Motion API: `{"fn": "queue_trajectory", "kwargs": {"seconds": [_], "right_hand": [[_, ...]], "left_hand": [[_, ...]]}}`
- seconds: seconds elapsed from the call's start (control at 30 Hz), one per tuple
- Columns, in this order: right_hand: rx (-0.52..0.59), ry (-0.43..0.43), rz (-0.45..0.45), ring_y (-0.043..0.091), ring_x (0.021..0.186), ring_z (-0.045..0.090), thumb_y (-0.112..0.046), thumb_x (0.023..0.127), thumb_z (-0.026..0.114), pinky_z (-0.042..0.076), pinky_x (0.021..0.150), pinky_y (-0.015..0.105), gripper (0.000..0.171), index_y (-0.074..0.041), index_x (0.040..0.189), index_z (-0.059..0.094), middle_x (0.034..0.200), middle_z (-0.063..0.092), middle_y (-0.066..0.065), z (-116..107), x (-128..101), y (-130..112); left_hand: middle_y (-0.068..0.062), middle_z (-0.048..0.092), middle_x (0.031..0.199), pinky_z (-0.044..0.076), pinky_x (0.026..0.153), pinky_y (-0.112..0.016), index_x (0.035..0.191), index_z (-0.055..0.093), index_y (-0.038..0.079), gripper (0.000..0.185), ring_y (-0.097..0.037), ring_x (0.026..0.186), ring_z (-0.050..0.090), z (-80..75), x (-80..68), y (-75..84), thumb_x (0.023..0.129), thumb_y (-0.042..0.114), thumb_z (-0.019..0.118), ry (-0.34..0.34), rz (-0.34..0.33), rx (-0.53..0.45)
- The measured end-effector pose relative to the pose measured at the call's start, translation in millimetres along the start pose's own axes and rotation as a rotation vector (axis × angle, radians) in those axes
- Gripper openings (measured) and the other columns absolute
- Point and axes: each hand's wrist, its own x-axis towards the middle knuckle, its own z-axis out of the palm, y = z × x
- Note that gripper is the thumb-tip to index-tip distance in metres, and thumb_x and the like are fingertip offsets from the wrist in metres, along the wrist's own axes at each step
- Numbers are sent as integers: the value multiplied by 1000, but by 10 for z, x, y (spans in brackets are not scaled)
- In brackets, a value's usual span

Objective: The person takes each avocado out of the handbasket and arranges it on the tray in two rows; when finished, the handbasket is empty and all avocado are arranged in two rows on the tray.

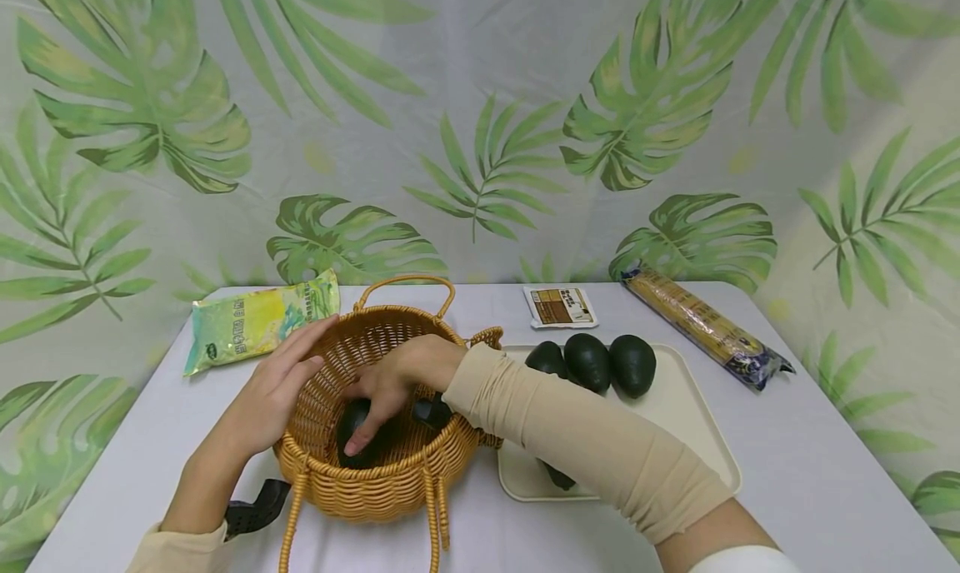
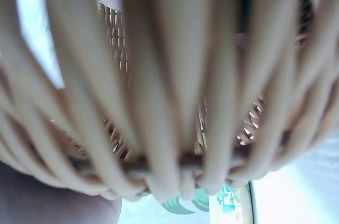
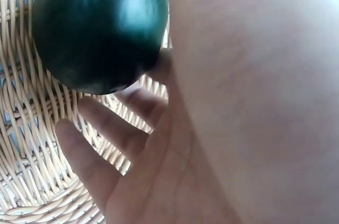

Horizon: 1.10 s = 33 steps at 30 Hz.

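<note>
Inside the brown wicker basket (image 1: 375, 494), my right hand (image 1: 393, 377) holds a dark green avocado (image 3: 100, 33) low near the basket floor. The thumb lies over the avocado and the other fingers spread along its far side in the right wrist view. My left hand (image 1: 273, 394) rests at the basket's left rim with its fingers fairly straight. In the left wrist view the basket weave (image 2: 175, 75) fills most of the picture, close to the camera. Several more dark avocados (image 1: 588, 363) lie on a cream tray (image 1: 686, 440) to the right, partly covered by my right forearm.
A green and yellow bag (image 1: 255, 323) lies behind the basket on the left. Behind the tray are a small brown and white packet (image 1: 560, 306) and a long pack of noodles (image 1: 701, 323). The basket's handles (image 1: 408, 279) stand up behind and hang down in front.
</note>
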Motion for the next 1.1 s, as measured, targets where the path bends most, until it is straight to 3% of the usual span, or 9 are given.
{"fn": "queue_trajectory", "kwargs": {"seconds": [0.2,0.37,0.5,0.77,1.1], "right_hand": [[-23,113,-115,12,153,29,-54,88,78,29,122,28,97,-29,165,25,167,30,-2,-2,4,43],[67,220,-112,11,146,40,-36,83,88,33,117,21,101,-18,160,25,160,39,1,11,17,64],[62,263,-118,10,138,46,-33,82,89,38,112,21,90,-18,152,35,150,47,0,13,37,73],[45,221,-191,10,144,40,-30,92,79,34,115,20,88,-17,163,28,160,41,1,7,50,80],[19,198,-171,12,146,38,-31,81,90,32,118,21,109,-19,165,22,160,40,2,20,40,65]], "left_hand": [[-17,36,164,25,114,-73,160,38,13,50,-45,152,28,-2,3,1,110,15,39,-6,-10,-2],[-17,36,164,25,114,-74,160,39,12,50,-46,152,27,-4,0,5,110,15,39,-3,-12,-4],[-17,37,163,25,114,-74,160,39,13,50,-46,151,28,-4,0,2,110,14,39,4,-4,-6],[-17,37,163,25,114,-73,160,39,14,50,-46,151,28,-3,7,-1,111,15,39,-1,1,-6],[-16,38,163,26,114,-73,160,39,15,50,-45,151,29,-1,6,-10,110,15,39,1,0,0]]}}
